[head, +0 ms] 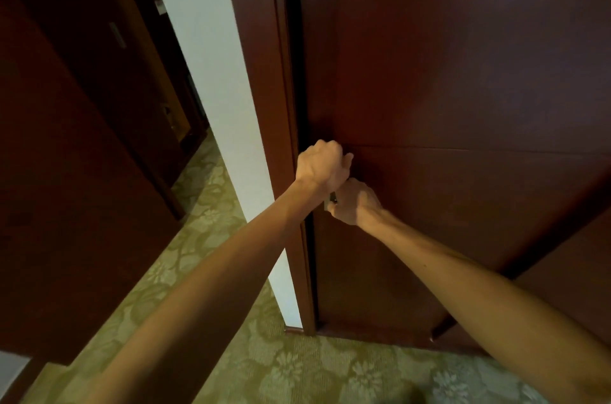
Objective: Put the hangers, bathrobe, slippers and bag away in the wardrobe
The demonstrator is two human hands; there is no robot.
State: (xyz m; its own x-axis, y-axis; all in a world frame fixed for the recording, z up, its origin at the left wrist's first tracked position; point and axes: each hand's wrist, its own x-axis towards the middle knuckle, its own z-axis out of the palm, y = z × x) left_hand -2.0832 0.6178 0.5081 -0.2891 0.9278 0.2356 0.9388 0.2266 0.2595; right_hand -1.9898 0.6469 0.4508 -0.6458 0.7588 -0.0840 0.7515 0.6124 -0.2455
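Head view: the wardrobe door, a dark reddish-brown wooden panel, fills the right half of the frame from the top edge down to the carpet. Its left edge stands against a narrow dark gap beside the door frame, a strip of the same wood running down the centre of the picture. Low on that left edge, near the middle of the frame, a small piece of metal handle shows between the two hands; most of it is hidden.

The left hand is curled into a closed grip at the door's edge, knuckles up, its fingers wrapped round something that cannot be seen from here, likely the upper part of the handle. The right hand sits just below it and touches it, fingers also curled in, closing round the visible part of the handle. Both bare forearms reach in from the lower corners of the frame.

None of the hangers, bathrobe, slippers or bag shows anywhere in the picture.

Left of the door frame runs a white wall, and further left another dark wooden door fills the left side. A green carpet with a pale floral pattern covers the bottom.
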